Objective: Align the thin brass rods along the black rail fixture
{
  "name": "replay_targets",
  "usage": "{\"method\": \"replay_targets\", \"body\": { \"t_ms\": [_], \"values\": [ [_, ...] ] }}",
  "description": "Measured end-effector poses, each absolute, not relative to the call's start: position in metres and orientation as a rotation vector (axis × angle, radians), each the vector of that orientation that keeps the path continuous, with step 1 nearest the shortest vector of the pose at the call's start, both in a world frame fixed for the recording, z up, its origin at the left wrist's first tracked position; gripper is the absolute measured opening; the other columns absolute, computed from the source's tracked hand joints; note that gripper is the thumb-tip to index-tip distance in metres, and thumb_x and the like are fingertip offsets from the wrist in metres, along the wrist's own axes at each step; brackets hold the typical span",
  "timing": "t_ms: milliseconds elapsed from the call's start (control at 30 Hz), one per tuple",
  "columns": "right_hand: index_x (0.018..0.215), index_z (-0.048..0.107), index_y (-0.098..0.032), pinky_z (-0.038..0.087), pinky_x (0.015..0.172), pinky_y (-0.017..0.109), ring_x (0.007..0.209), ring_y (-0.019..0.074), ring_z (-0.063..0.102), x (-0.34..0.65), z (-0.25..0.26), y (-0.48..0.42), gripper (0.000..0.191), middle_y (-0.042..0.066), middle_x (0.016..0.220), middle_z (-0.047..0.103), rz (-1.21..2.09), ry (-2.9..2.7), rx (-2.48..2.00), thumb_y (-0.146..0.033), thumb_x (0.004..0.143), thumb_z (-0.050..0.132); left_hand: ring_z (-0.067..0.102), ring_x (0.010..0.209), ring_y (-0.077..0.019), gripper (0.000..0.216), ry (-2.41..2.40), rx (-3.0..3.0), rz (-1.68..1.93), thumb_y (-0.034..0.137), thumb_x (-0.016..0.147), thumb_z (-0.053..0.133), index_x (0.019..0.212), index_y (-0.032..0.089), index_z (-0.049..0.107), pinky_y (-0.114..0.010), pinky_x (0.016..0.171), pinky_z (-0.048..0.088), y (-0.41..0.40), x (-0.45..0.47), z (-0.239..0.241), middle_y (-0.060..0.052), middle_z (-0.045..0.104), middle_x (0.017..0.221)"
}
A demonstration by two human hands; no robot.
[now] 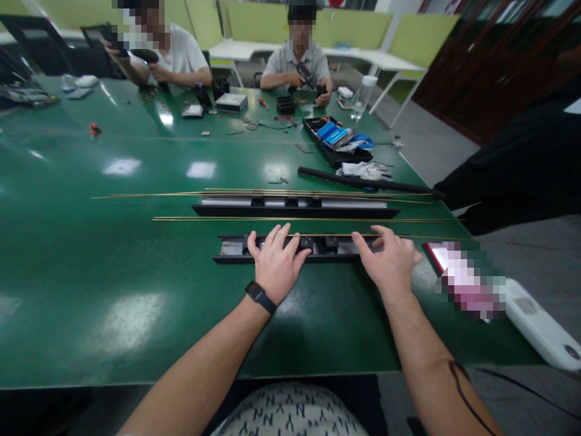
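Observation:
A long black rail with metal strip and black blocks (pixel 231 249) lies across the green table (pixel 91 266) in front of me. My left hand (pixel 276 263), with a black watch on the wrist, rests flat on the rail's middle, fingers spread over the blocks. My right hand (pixel 390 259) lies flat on the rail's right end, fingers stretched out. A thin brass rod (pixel 431 237) runs along the rail's far edge under my fingertips. A second black rail (pixel 295 208) lies parallel just beyond, with more brass rods (pixel 181 194) beside it.
A black tray with blue parts (pixel 336 140), white gloves (pixel 365 170) and a long black bar (pixel 363 181) sit at the right. A white device (pixel 540 330) lies at the near right edge. Two people work at the far side with tools and small boxes.

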State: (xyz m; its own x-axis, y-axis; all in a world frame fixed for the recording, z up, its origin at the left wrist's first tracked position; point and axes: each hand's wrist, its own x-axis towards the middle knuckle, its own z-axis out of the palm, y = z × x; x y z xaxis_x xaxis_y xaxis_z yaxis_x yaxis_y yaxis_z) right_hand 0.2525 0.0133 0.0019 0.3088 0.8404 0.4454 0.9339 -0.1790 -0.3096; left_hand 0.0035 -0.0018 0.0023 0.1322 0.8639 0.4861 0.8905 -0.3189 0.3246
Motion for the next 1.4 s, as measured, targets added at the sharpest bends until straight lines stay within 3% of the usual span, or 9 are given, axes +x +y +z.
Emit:
{"method": "replay_targets", "body": {
  "t_ms": [267,600,867,1200,1400],
  "values": [
    [0.094,0.073,-0.023,0.025,0.081,0.043,0.096,0.0318,0.051,0.25,0.002,0.015,0.047,0.01,0.089,0.07,-0.224,-1.586,-2.075,-0.068,0.088,0.06,0.053,0.138,-0.0308,0.03,-1.821,-2.334,-0.947,0.048,0.1,0.054,0.116,0.03,0.072,-0.067,0.122,0.008,-0.003,0.004,0.005,-0.009,0.061,0.147],
    [0.097,0.074,-0.021,0.027,0.082,0.045,0.097,0.035,0.05,0.259,0.004,0.015,0.051,0.013,0.09,0.07,-0.195,-1.563,-2.11,-0.068,0.09,0.054,0.053,0.138,-0.0316,0.029,-1.83,-2.336,-0.941,0.048,0.099,0.056,0.117,0.031,0.072,-0.067,0.122,0.009,-0.002,0.003,0.003,-0.009,0.061,0.147],
    [0.117,0.071,-0.023,0.025,0.084,0.044,0.097,0.0335,0.053,0.258,0.002,0.015,0.056,0.009,0.088,0.071,-0.18,-1.538,-2.079,-0.069,0.087,0.059,0.053,0.138,-0.0315,0.028,-1.815,-2.333,-0.932,0.047,0.1,0.056,0.115,0.03,0.072,-0.068,0.121,0.01,-0.002,0.004,0.002,-0.009,0.059,0.149],
    [0.095,0.073,-0.024,0.024,0.083,0.043,0.097,0.0328,0.053,0.252,0.0,0.015,0.047,0.009,0.087,0.071,-0.199,-1.594,-2.036,-0.069,0.088,0.059,0.054,0.137,-0.0323,0.028,-1.829,-2.336,-0.927,0.048,0.1,0.055,0.113,0.031,0.073,-0.067,0.122,0.01,-0.003,0.006,0.005,-0.008,0.059,0.149],
    [0.092,0.072,-0.024,0.024,0.081,0.042,0.095,0.0317,0.054,0.26,0.002,0.015,0.044,0.007,0.086,0.071,-0.209,-1.576,-2.043,-0.067,0.086,0.064,0.054,0.137,-0.0316,0.03,-1.827,-2.344,-0.94,0.048,0.1,0.054,0.118,0.031,0.071,-0.066,0.122,0.009,-0.003,0.004,0.005,-0.009,0.06,0.148]
  ]
}}
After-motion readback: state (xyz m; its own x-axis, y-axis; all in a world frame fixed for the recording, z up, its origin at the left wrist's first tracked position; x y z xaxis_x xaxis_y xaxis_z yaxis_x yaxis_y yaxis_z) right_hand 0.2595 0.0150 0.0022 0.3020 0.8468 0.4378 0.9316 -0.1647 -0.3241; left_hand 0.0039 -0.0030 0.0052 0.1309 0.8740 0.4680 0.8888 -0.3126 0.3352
